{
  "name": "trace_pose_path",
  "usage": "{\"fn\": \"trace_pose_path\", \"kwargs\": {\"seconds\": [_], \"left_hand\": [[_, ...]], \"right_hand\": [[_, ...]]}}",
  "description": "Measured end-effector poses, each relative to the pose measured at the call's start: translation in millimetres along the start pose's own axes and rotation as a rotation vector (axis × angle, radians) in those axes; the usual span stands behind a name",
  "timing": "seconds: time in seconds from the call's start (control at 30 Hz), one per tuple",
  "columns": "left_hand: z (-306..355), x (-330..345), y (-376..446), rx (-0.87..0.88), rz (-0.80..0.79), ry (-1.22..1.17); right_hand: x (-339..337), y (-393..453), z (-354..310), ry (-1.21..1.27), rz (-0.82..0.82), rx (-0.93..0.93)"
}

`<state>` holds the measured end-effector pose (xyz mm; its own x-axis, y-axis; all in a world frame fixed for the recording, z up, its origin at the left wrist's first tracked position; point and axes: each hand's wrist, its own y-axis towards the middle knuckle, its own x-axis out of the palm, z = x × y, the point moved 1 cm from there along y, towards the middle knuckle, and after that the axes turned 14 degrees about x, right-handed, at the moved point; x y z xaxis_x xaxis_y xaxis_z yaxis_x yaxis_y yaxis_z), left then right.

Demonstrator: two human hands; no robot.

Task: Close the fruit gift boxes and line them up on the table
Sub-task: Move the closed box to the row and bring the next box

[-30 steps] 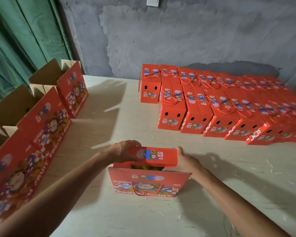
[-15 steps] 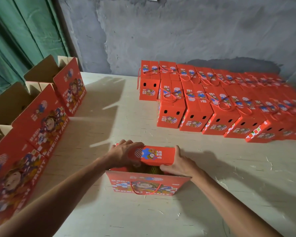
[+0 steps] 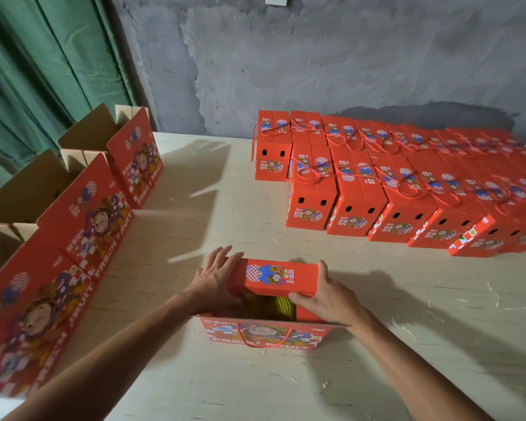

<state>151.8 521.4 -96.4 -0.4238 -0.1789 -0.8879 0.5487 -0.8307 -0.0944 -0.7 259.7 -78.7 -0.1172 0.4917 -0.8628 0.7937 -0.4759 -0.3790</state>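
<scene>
Two hands at one red gift box [image 3: 264,332], low in the frame's centre on the pale table [image 3: 407,344]. Left hand [image 3: 214,282] flat against the far flap's [image 3: 274,276] left end, fingers straight. Right hand [image 3: 324,296] cupped over the flap's right end, thumb under its near edge. Flap half down; yellow-green fruit [image 3: 278,306] showing beneath. Near flap upright, rope handle [image 3: 264,340] hanging. Closed boxes [image 3: 407,189] lined in rows, upper right. Three open boxes [image 3: 82,214] along the left edge.
</scene>
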Motion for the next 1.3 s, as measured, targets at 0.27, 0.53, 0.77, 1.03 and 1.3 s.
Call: {"fn": "trace_pose_path", "kwargs": {"seconds": [0.27,0.53,0.77,1.03,1.3], "left_hand": [[0.4,3.5,-0.9,0.074,0.077,-0.043],[-5.8,3.4,-5.6,0.171,0.136,-0.078],[1.9,-5.5,-26.4,0.061,0.403,-0.586],[0.3,-4.3,-57.9,0.047,0.606,-0.883],[9.7,-10.4,-76.6,0.090,0.261,-0.799]], "right_hand": [[1.4,0.3,0.4,0.005,0.020,0.015],[0.6,0.5,2.7,0.074,-0.038,-0.006],[6.7,-8.8,26.1,0.575,-0.159,-0.030],[27.1,-36.0,45.5,0.866,0.072,-0.109],[3.3,-68.7,36.9,0.828,-0.239,0.039]]}}
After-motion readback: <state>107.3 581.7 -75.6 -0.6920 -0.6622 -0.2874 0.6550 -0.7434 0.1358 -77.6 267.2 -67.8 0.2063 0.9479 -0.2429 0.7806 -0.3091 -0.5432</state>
